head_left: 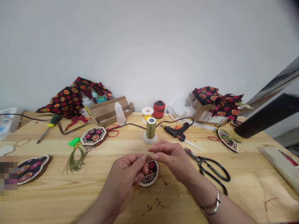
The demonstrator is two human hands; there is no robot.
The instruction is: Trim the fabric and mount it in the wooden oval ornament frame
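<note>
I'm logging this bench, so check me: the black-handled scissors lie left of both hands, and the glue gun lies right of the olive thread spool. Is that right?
Not quite: the head view shows the black-handled scissors lying right of the right hand. The glue gun does lie right of the olive thread spool.

A slim, shiny silver-coloured bangle (218, 201) loops loosely around the right forearm (205, 188) in the lower right of the frame, behind the bare right hand (176, 160), while the left hand (127, 171) and left forearm (100, 203), lower centre-left, are bare.
</note>
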